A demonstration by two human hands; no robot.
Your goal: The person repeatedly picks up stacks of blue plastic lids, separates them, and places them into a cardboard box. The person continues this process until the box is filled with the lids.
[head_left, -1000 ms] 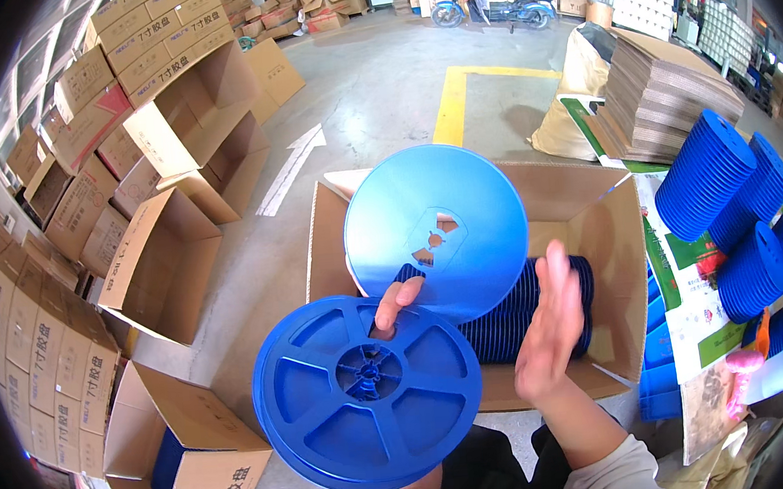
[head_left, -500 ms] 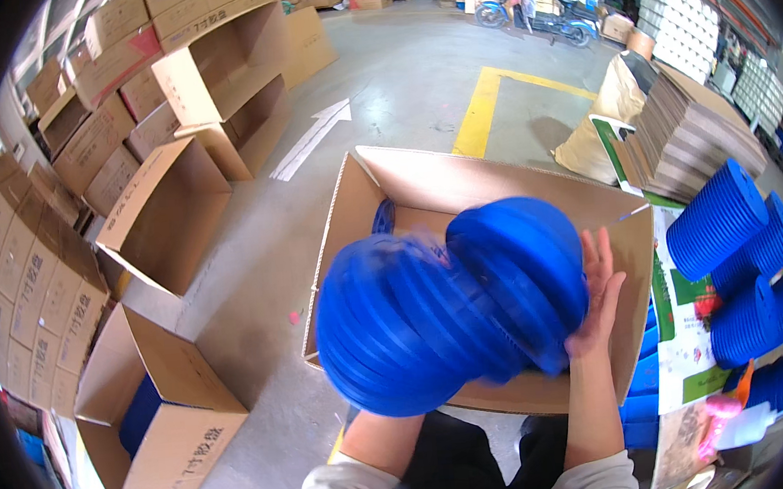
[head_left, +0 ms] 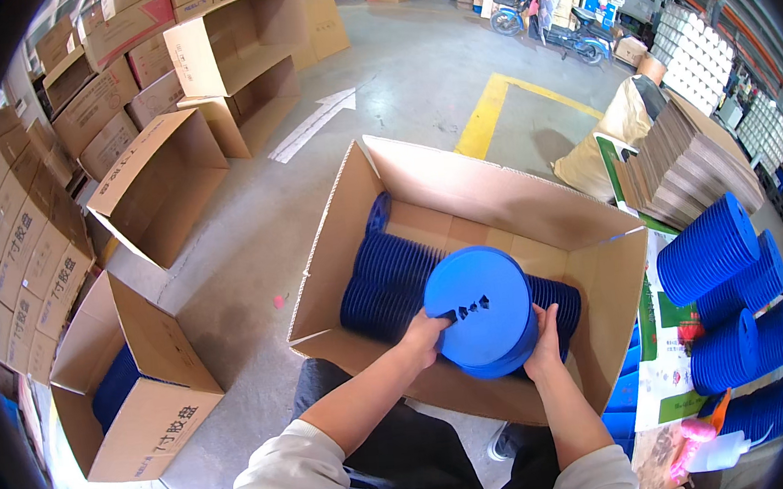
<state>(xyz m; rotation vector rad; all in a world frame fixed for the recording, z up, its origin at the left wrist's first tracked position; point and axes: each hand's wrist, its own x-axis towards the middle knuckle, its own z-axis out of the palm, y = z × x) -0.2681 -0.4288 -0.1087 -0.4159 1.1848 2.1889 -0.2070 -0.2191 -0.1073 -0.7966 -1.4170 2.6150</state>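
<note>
A stack of round blue plastic discs (head_left: 481, 325) is between my hands over the near part of an open cardboard carton (head_left: 487, 173). Its top disc faces up, with small dark cutouts at the middle. My left hand (head_left: 424, 337) grips the stack's left edge, digits reaching onto the top face. At the right side, my right hand (head_left: 544, 343) is closed around the rim. Rows of nested blue discs (head_left: 393, 267) lie on edge along the carton's left side. Another row (head_left: 558, 310) shows to the right, partly hidden by the held stack.
Stacks of blue discs (head_left: 706, 247) stand on a table at right, near a white squeeze bottle (head_left: 719, 451). Behind them is a pile of flattened cardboard (head_left: 688, 157). Open cartons (head_left: 162, 189) and stacked boxes (head_left: 20, 255) line the left. A blue scooter (head_left: 568, 33) is parked far back.
The long, tilted load of discs between my hands has come down into the carton. Rows now lie inside, and my hands hold a shorter stack with its face upward.
</note>
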